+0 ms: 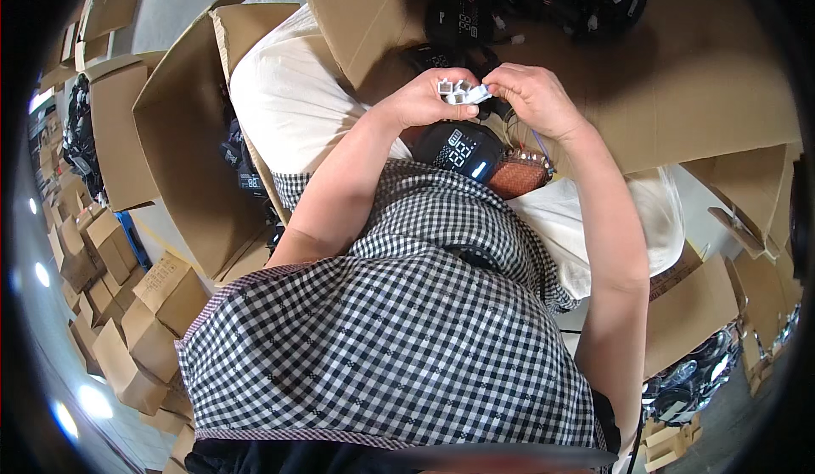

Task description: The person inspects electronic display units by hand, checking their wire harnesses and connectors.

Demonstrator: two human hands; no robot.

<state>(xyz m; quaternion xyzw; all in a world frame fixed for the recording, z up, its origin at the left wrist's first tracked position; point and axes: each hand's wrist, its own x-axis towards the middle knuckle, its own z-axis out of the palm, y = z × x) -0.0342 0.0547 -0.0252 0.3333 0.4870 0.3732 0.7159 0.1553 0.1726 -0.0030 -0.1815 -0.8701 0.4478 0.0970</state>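
My left hand (427,100) is closed around a small bunch of white plastic wire connectors (457,92). With thumb and fingertips, my right hand (535,96) pinches the white connector (480,94) at the right end of that bunch; whether it is plugged into another one I cannot tell. Just below both hands, a round black display unit (458,149) rests against my lap, its screen lit with white digits and a blue bar. Thin coloured wires (543,145) run down beside it to a reddish-brown piece (518,177), partly hidden by the display.
A large cardboard box (679,92) spreads in front of me, with more black display units (458,22) and cables at its far side. On the left stands an open carton (191,134) holding similar units. At the right, another carton (692,317) is near bagged black parts (692,381).
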